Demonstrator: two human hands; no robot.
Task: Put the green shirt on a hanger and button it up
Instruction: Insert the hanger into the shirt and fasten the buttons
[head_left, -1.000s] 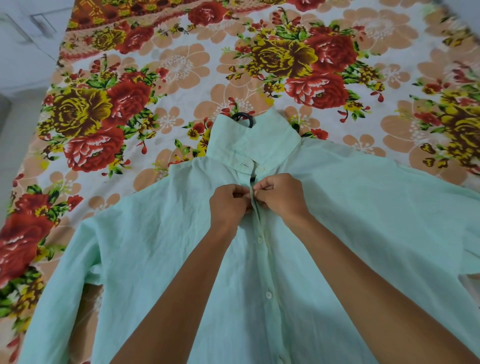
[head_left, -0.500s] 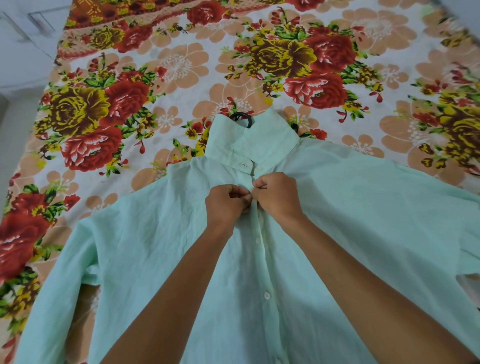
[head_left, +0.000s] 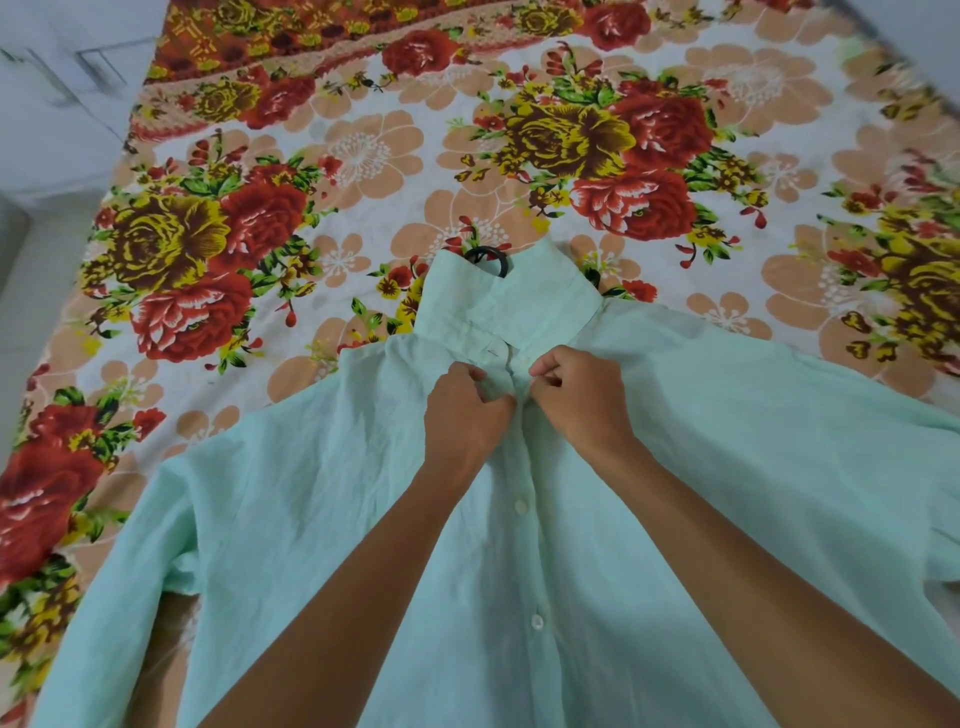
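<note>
At frame centre the green shirt (head_left: 675, 493) lies on the bed (head_left: 363, 156) over its hanger (head_left: 491, 258), both hands, left hand (head_left: 464, 410) and right hand (head_left: 579, 400), pinching the placket; buttoning seems underway, next likely the collar button.

The shirt (head_left: 727, 467) lies mid-frame on a floral sheet (head_left: 363, 156). Both hands, left (head_left: 462, 415) and right (head_left: 582, 400), pinch its placket below the collar (head_left: 519, 306); a black hook (head_left: 491, 260) pokes out above.
</note>
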